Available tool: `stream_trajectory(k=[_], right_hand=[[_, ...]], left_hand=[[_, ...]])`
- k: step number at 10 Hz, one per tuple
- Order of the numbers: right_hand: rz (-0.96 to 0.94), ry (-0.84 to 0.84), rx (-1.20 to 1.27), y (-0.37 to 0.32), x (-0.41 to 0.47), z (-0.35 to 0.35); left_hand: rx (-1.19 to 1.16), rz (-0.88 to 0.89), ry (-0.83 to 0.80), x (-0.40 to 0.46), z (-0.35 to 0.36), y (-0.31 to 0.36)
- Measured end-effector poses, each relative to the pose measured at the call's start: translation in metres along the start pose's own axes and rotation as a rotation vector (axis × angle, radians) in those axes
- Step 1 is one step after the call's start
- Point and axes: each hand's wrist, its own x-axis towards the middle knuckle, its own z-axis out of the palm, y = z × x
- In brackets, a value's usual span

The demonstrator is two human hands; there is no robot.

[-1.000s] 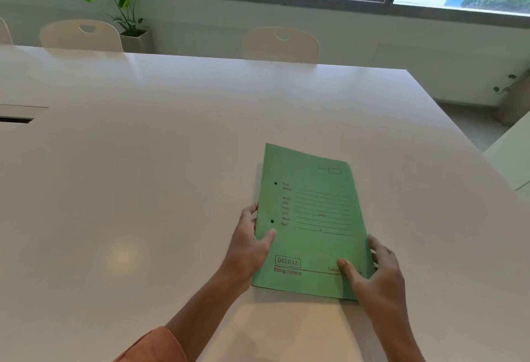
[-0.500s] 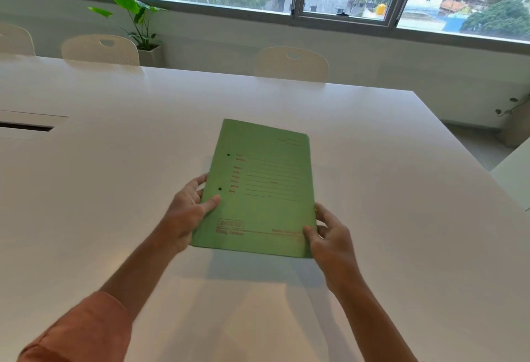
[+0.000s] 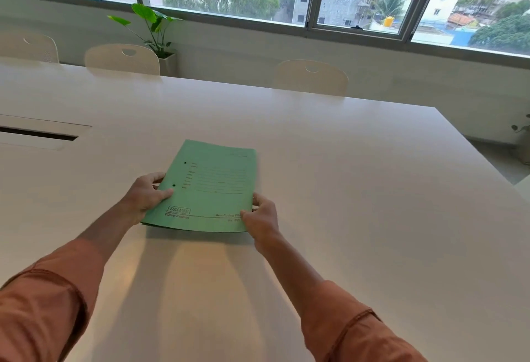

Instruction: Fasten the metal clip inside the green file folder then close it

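Both hands pinch the closed green paper file folder [image 3: 209, 186] on the white tabletop [image 3: 358, 189]: my left hand [image 3: 146, 196] at its spine edge, my right hand [image 3: 262, 218] at the near corner. Thin covers could buckle or slip when opened; the clip inside is hidden.

One green file folder [image 3: 210, 186], closed, lies on one large white table [image 3: 358, 189]. Two hands grip its near corners: one left hand [image 3: 144, 196], one right hand [image 3: 262, 218]. Three pale chairs stand along the table's far side: [image 3: 28, 47], [image 3: 122, 59], [image 3: 311, 77]. One potted plant [image 3: 156, 32] stands at far left, under the window.
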Motion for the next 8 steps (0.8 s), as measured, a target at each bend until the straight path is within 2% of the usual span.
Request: stream_trajectory(k=[2,4,7,8], right_hand=[[0.032,-0.006,-0.012,0.003,0.021,0.028],[0.023,0.002,-0.147,0.006,0.035,0.036],[-0.104,0.030,-0.558,0.010,0.038,0.035],[-0.217,0.060,-0.762,0.010,0.029,0.030]], left_hand=[[0.055,-0.035,0.025,0.027,-0.005,-0.012],[0.075,-0.021,0.057,0.041,-0.004,-0.018],[0.177,-0.023,0.114,0.049,0.001,-0.026],[0.377,0.009,0.259,0.042,0.006,-0.026]])
